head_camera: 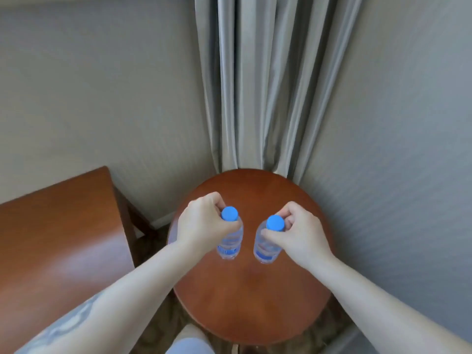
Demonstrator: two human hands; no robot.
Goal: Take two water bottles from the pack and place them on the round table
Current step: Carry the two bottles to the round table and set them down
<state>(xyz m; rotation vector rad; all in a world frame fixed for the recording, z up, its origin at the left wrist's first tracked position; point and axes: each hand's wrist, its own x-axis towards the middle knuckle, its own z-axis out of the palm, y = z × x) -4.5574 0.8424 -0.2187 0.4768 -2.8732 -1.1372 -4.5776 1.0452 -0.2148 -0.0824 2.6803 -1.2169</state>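
Note:
Two clear water bottles with blue caps stand upright over the round wooden table (250, 297). My left hand (204, 223) grips the left bottle (229, 241) around its neck, just below the cap. My right hand (298, 231) grips the right bottle (265, 247) the same way at the neck. The bottles are a short gap apart near the table's middle. Their bases look level with the tabletop; I cannot tell whether they touch it. The pack is not in view.
A brown wooden desk or bench (58, 241) stands to the left of the table, with a narrow gap between. Grey curtains (268, 85) hang behind the table in the corner of beige walls. My knee (190, 343) shows at the bottom edge.

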